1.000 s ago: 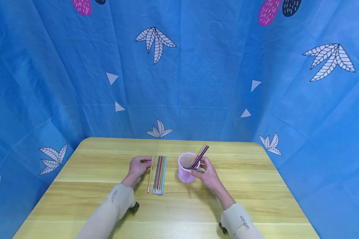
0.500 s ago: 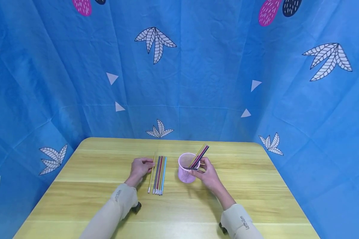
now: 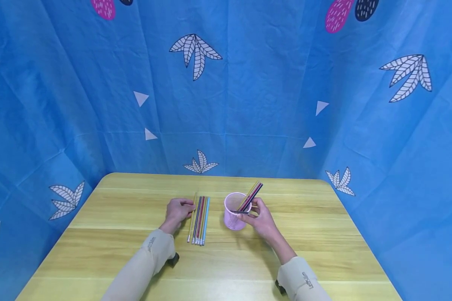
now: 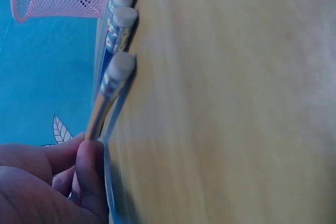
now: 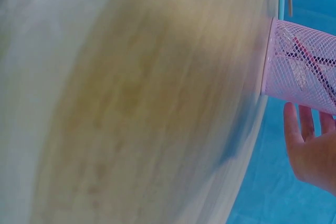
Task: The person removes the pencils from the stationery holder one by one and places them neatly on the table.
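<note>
Left hand: fingers pinching one yellow pencil; pencil row just right of them, best met parallel and gently. Right hand: fingers around pink mesh cup, best held steady.

between the pencil row and the pink mesh cup, a strip of desk leaves a lane for a hand, with broader room on the near side and beyond the right hand. left approach to row obstructed: yellow pencil just beside it, left hand pinching that. right hand occupies cup's right side, slanted pencils overhang its rim there; mouth freer toward far left.
</note>
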